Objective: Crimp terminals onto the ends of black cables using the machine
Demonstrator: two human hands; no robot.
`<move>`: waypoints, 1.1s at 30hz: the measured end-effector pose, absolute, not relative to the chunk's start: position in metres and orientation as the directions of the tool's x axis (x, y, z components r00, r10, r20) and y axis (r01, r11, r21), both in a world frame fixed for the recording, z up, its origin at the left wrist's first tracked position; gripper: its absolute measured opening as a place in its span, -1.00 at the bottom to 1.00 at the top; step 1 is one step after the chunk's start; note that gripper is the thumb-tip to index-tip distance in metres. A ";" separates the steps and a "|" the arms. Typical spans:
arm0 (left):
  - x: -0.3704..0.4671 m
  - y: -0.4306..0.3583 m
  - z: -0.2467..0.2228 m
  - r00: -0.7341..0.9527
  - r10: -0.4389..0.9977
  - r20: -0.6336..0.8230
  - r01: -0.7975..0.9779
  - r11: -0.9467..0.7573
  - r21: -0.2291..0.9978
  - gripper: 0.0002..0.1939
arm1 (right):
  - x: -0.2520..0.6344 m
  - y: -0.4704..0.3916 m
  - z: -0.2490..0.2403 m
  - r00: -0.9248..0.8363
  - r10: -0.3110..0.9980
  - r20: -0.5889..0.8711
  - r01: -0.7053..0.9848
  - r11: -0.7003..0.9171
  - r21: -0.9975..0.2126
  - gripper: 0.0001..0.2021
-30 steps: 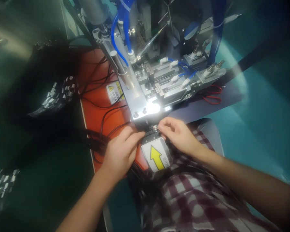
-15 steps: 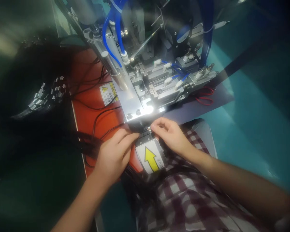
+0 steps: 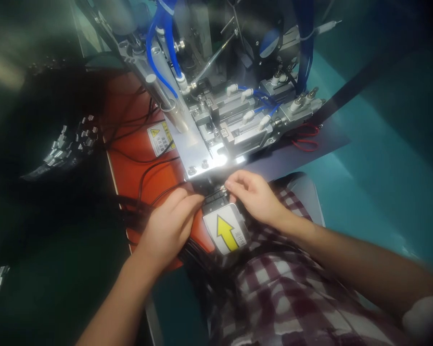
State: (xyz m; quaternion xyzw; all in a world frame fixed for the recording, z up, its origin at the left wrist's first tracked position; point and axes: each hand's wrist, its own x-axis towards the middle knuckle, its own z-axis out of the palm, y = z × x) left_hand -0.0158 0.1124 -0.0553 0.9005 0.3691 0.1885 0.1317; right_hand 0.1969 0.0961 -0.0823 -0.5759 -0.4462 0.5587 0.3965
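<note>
My left hand (image 3: 175, 218) is closed on a thin black cable (image 3: 166, 191) at the left side of a small black fixture (image 3: 215, 204). On the fixture's right side, my right hand (image 3: 250, 194) pinches a small metallic piece (image 3: 222, 188) between thumb and forefinger. Part of the piece is hidden by the fingertips. Just below the fixture is a white cover (image 3: 222, 230) with a yellow arrow. Above both hands stands the machine's shiny metal plate (image 3: 197, 151).
Pneumatic cylinders (image 3: 245, 129) with blue tubes fill the upper middle. Black cables cross the orange base (image 3: 130, 168) at left. Shiny terminals (image 3: 59, 146) lie in the dark area further left. Red-handled scissors (image 3: 306, 139) rest behind on the right.
My left hand has moved slightly left, away from the fixture. My right hand keeps its pinch and has hardly moved. The view has shifted a little.
</note>
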 end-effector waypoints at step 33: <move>-0.035 0.109 -0.046 0.692 0.671 0.268 0.659 -0.738 0.145 -0.71 | 0.204 0.101 -0.075 -0.077 0.901 -0.427 -0.096 -0.434 -0.896 -0.78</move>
